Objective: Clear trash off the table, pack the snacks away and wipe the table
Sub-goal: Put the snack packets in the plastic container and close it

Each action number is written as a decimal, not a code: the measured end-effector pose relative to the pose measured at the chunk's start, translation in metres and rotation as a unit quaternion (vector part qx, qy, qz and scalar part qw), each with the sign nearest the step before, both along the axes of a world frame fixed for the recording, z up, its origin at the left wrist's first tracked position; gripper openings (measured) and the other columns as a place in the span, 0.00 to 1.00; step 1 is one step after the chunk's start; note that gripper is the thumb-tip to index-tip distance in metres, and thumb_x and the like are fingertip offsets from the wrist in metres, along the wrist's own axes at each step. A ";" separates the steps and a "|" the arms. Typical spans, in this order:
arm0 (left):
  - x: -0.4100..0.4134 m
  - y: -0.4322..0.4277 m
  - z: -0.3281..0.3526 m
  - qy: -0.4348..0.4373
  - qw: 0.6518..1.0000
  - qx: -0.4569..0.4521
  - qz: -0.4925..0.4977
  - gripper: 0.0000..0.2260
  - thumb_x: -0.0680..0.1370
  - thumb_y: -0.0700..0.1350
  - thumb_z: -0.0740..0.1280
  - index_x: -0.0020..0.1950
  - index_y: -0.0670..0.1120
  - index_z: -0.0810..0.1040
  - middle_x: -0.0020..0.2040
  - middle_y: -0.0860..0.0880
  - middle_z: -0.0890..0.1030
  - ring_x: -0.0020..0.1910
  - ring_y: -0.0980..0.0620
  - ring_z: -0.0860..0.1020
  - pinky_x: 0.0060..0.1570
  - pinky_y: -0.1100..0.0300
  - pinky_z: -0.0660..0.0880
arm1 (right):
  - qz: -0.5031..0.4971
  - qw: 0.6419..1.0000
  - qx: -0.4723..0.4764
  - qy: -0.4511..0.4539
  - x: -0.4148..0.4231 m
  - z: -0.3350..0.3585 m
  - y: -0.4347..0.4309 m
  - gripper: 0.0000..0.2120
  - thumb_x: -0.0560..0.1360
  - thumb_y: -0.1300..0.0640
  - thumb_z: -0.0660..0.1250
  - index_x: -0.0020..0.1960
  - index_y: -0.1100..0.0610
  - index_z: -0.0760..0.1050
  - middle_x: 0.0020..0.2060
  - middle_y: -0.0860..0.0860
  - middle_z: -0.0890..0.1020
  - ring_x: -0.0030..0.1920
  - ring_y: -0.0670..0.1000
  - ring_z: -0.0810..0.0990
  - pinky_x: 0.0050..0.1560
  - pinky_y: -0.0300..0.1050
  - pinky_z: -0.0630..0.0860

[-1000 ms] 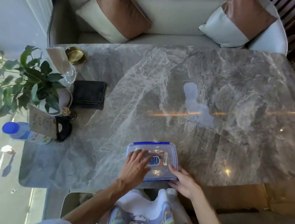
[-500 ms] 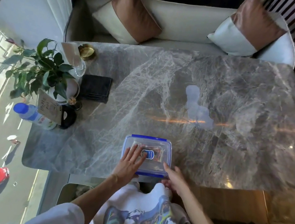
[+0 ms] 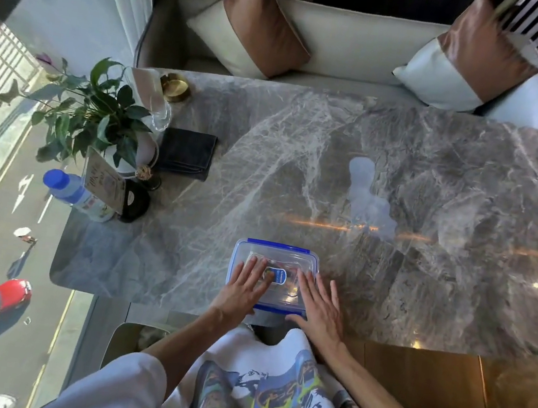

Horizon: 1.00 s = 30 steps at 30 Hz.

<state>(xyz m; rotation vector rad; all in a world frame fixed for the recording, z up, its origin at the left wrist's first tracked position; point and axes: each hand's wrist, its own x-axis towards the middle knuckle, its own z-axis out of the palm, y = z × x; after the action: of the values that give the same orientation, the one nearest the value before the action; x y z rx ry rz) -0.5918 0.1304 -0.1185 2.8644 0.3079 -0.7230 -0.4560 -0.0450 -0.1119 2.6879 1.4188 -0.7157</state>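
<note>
A clear plastic container (image 3: pixel 275 256) with a blue-rimmed lid sits at the near edge of the grey marble table (image 3: pixel 435 192). Packaged snacks show faintly through the lid. My left hand (image 3: pixel 243 288) lies flat on the left half of the lid, fingers spread. On the right half rests my right hand (image 3: pixel 317 302), also flat with fingers apart, its thumb at the near rim. A folded dark cloth (image 3: pixel 186 154) lies at the left of the table.
Along the table's left edge stand a potted plant (image 3: pixel 100 118), a blue-capped water bottle (image 3: pixel 72 191), a small sign card (image 3: pixel 104 182), a glass (image 3: pixel 157 101) and a brass dish (image 3: pixel 175 87). A cushioned sofa (image 3: pixel 336 37) runs behind the far edge. A window is on the left.
My right hand has come up from the container's near right corner onto the lid. The left hand stays flat on the lid. The container sits squarer to the table edge.
</note>
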 end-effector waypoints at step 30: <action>-0.012 0.012 0.033 -0.163 0.555 -0.400 0.711 0.18 0.75 0.37 0.67 0.64 0.41 0.71 0.58 0.40 0.80 0.56 0.40 0.80 0.57 0.41 0.78 | -0.329 0.842 0.096 0.417 -0.007 0.006 0.075 0.20 0.80 0.59 0.64 0.69 0.65 0.71 0.61 0.60 0.80 0.61 0.57 0.79 0.62 0.49 0.75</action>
<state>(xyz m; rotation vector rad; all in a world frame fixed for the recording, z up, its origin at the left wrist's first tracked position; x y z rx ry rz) -0.6035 0.1419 -0.0853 1.0682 1.4466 0.0955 -0.4633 0.0301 -0.1057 3.1768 0.5124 -2.0844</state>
